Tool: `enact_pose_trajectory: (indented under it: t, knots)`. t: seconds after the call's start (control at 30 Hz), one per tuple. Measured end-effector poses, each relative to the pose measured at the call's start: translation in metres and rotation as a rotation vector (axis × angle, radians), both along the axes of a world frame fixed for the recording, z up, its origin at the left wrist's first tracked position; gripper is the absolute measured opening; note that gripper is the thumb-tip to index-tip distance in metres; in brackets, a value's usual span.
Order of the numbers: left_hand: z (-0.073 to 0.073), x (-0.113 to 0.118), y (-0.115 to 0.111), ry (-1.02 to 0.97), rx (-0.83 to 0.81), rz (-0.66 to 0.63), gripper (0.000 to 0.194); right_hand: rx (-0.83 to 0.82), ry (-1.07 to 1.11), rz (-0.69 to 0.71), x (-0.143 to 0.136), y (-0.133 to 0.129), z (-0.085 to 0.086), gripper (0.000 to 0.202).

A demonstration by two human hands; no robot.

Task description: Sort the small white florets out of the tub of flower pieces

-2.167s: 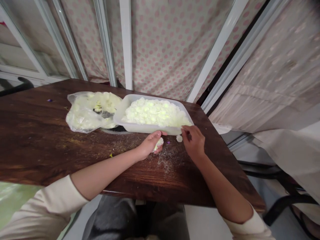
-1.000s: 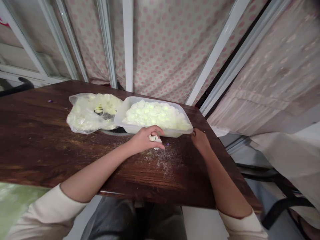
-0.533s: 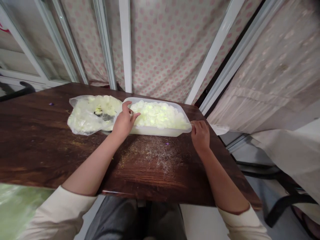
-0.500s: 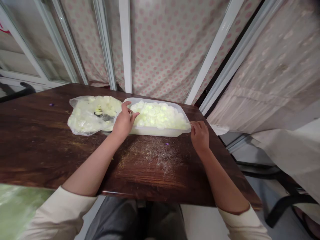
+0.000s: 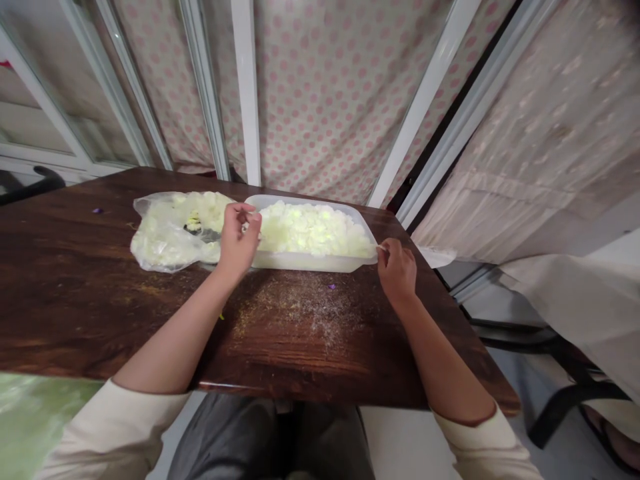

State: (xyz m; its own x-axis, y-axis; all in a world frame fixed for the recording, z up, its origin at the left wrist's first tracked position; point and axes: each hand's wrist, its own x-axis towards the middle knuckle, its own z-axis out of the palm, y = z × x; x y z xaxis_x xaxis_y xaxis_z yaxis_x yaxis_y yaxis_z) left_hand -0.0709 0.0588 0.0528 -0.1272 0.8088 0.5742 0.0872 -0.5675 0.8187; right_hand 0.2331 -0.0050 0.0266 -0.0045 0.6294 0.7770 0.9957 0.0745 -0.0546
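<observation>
A white plastic tub, heaped with pale yellow-white petal-like pieces, stands on the table. My left hand is at the tub's left end, fingers curled and thumb drawn close to them; a small whitish bit shows by the fingers, too small to name. At the right end, my right hand has its fingertips pinched by the rim, with a thin white sliver showing at them. Left of the tub lies a clear plastic bag holding more of the same pale pieces, its right side partly behind my left hand.
Pale crumbs and dust are scattered over the dark wooden table, with a purple scrap among them. A dotted curtain hangs behind the white frame bars. To the right is a dark chair.
My left hand has moved slightly left, and its thumb has closed toward the fingers. My right hand stays by the tub's right end. The view has shifted a little.
</observation>
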Motion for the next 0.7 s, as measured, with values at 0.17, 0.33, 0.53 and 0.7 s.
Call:
enact_pose_trajectory:
  t: [0.17, 0.33, 0.53, 0.7]
  knots:
    - [-0.007, 0.033, -0.038, -0.258, -0.324, -0.77, 0.027, -0.055, 0.011, -0.026, 0.0, 0.001, -0.002, 0.018]
    - [-0.023, 0.052, -0.056, -0.404, -0.684, -1.158, 0.033, -0.094, 0.035, 0.083, -0.004, 0.003, -0.004, 0.023]
    - [-0.034, 0.054, -0.053, -0.267, -0.78, -1.206, 0.016, 0.023, 0.001, 0.184, -0.02, -0.012, 0.004, 0.027]
    - [-0.037, 0.057, -0.056, -0.227, -0.809, -1.146, 0.006, 0.02, -0.156, 0.548, -0.041, -0.029, 0.006, 0.024]
